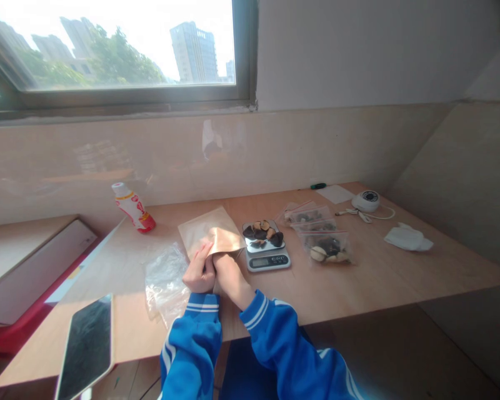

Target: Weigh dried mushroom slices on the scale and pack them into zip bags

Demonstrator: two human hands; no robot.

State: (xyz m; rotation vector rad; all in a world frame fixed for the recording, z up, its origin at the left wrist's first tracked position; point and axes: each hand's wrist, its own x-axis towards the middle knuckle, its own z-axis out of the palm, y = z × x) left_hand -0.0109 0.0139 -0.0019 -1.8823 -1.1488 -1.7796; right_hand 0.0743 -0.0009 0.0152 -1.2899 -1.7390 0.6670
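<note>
Head view: my left hand [199, 269] closes round the near edge of a brown paper bag [204, 226], its fingers lying flat along the paper by the mouth, while my right hand [230, 275] goes into the opening; its fingertips are hidden inside, so I cannot tell whether they are spread, pressed together or pinching something. The bag lies at mid-table, in front of me, its mouth toward me and a bright patch of sun on it. Just right of it sits a kitchen scale [269, 261] — dark dried slices [263, 230] are heaped on its plate, some showing pale faces, and the display is too small to read. Beyond the scale, to the right, are zip bags [327, 248] with dark and pale pieces inside. A crumpled clear plastic bag [165, 282] lies just left of my left hand. Farther left a white-and-red bottle [134, 209] stands on the wooden table [370, 278], and a dark-screened tablet [87, 341] lies at the near left edge. Far right I see a round white device [365, 201] with its cable, a green-handled tool [318, 186], a paper sheet [335, 194] and a crumpled white wad [407, 238] — all well apart from my hands.
</note>
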